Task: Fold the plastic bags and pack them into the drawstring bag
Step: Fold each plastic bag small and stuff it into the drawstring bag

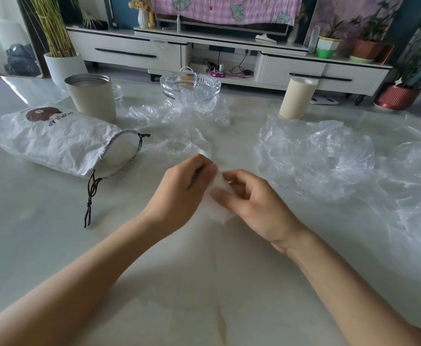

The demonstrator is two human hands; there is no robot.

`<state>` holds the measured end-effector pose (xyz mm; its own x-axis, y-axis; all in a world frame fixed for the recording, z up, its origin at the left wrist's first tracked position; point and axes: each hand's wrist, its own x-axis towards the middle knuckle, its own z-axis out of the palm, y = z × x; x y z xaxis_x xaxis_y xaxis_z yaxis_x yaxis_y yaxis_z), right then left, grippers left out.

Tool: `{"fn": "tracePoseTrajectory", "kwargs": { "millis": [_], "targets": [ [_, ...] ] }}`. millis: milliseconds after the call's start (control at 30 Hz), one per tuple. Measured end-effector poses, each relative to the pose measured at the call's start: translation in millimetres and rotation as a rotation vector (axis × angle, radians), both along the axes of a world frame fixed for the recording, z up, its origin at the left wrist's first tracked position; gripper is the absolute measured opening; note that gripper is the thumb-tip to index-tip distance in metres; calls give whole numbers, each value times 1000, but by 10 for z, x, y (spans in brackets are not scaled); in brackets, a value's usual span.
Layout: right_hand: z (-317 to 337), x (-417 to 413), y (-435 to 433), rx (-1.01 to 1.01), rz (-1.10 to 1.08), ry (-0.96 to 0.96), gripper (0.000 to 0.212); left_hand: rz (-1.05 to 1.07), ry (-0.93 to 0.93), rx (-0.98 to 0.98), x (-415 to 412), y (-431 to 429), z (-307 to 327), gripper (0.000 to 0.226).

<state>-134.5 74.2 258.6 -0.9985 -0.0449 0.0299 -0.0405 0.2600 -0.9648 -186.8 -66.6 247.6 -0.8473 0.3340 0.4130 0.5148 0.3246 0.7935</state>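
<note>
Both hands meet over the middle of the pale worktop (54, 245). Between them is a folded plastic bag (219, 203), a small whitish, thick strip. The left hand (179, 193) is closed on its upper left edge, fingers curled over the plastic; the right hand (254, 203) pinches its right side, thumb on top and fingertips (215, 195) pressed to the strip. The strip's lower end sticks out below both hands, just above or on the worktop; which cannot be told.

To the left of the left hand and beyond it lies one drawstring bag (62, 141), white and crinkled, on its side with a bear print, its open mouth turned toward the hands. Its dark cord (91, 196) trails down to the left of the left wrist.

Loose clear plastic bags lie unfolded: one (179, 146) just beyond the left hand, one crumpled heap (314, 156) right of the right hand, more film (414, 196) further right, and another (179, 108) far beyond the hands. At least four; their overlap makes an exact count uncertain.

Beyond the hands also stand one beige cup (91, 96), one glass ashtray (190, 84) and one cream cylinder (297, 98).
</note>
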Motion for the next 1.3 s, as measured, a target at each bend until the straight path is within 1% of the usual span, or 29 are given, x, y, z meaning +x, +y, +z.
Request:
{"fn": "tracePoseTrajectory", "kwargs": {
  "millis": [33,67,133,234,334,367,400,434,467,534,601,667,701,734,767,801,834,868,901,934,968,1001,1034,1135,1235,1268,1301],
  "targets": [
    [-1,9,-5,31,-2,-9,5,-7,-23,20,-1,-2,7,18],
    [-13,5,6,49,-8,-16,6,-13,-57,37,-3,-5,13,16],
    [-18,5,44,64,-10,-16,13,-42,-163,78,9,7,50,15],
    [3,43,48,130,37,59,20,-88,-417,96,8,2,102,19],
    [11,67,22,163,31,158,9,-185,-728,144,10,-56,162,18],
    [3,65,22,162,37,178,5,-230,-828,163,20,-69,180,18],
    [0,65,16,140,57,185,6,-271,-900,162,34,-77,191,20],
    [-3,66,8,86,82,181,11,-297,-932,152,50,-76,197,21],
    [-15,59,2,2,89,172,14,-295,-919,143,58,-71,190,22],
    [-36,28,-1,-146,7,162,16,-209,-796,135,65,-43,161,20],
    [-73,-29,23,-129,-122,212,17,-90,-679,191,57,-25,155,18],
    [-98,-63,52,-75,-181,253,30,-44,-619,297,12,-52,178,20],
    [-97,-76,65,-77,-181,243,34,14,-515,331,-21,-100,187,20],
    [-87,-76,81,-93,-179,221,32,129,-319,307,-75,-166,187,17],
    [-83,-75,97,-95,-178,199,24,283,-70,207,-135,-244,198,14],
    [-73,-72,96,-90,-174,177,15,440,156,42,-186,-342,215,14],
    [-68,-71,95,-72,-174,164,8,568,307,-129,-245,-424,214,21],
    [-80,-74,95,-49,-172,172,8,644,342,-273,-304,-512,195,34],
    [-101,-79,94,-26,-180,196,17,671,278,-380,-364,-594,171,48],
    [-116,-86,91,-13,-196,210,25,686,170,-459,-406,-666,158,61],
    [-128,-94,87,-8,-218,214,26,694,68,-514,-454,-737,126,69],
    [-137,-104,92,-8,-245,209,21,702,0,-545,-488,-788,109,71],
    [-142,-108,96,-4,-271,201,19,709,-28,-552,-519,-836,101,70],
    [-120,-99,94,0,-303,198,25,731,-11,-496,-577,-947,143,65],
    [-118,-99,91,-44,-292,191,40,738,27,-507,-611,-988,172,46],
    [-118,-94,92,-39,-282,199,42,728,33,-520,-608,-959,163,42],
    [-110,-100,76,-40,-267,228,40,705,48,-530,-592,-904,171,39]
  ]
}}
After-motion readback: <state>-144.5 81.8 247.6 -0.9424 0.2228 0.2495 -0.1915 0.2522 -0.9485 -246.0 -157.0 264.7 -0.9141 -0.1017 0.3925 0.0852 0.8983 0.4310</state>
